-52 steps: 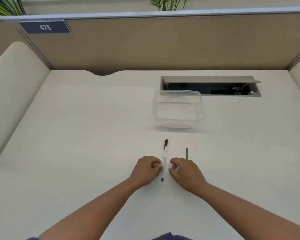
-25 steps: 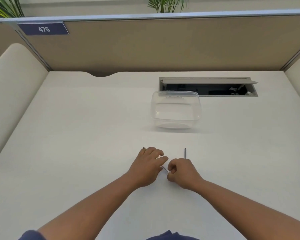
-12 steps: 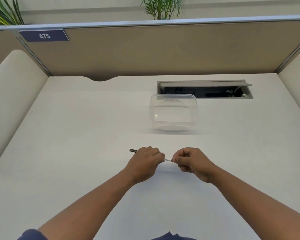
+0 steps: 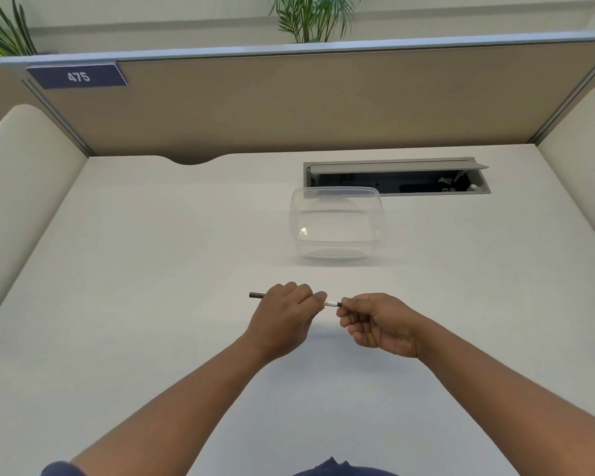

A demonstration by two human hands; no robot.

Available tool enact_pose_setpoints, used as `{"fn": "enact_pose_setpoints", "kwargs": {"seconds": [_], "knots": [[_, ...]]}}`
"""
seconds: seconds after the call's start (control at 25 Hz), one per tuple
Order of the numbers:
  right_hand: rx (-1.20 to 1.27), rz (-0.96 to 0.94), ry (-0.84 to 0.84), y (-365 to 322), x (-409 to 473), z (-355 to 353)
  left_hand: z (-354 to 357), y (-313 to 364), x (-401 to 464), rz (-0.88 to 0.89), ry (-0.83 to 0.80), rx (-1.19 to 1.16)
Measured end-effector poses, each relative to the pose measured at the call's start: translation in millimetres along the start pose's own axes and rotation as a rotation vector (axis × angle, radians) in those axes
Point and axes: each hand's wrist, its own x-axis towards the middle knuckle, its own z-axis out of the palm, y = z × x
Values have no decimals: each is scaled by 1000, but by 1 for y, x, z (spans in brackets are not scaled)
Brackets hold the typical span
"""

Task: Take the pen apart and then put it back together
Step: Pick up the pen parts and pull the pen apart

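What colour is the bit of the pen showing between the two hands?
White, with a dark tip by the right hand; the pen shows in the head view.

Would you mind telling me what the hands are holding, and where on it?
One pen: the left hand grips its barrel, the right hand pinches its right end.

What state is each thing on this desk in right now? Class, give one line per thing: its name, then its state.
pen: lifted off the desk, lying level, held at both ends.
left hand: fingers curled round the pen's barrel; dark end sticks out to its left.
right hand: pinches the pen's other end.
clear container: upright on the desk, no lid, nothing visible inside.
cable hatch: flap raised, open.
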Motion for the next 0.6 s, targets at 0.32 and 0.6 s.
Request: {"fn": "enact_pose_setpoints", "kwargs": {"seconds": [0.32, 0.6], "knots": [[-5, 47, -46, -5, -4, 4, -2, 1, 2, 15, 62, 42], [-21, 86, -111, -10, -9, 5, -6, 2, 5, 52, 80, 69]]}}
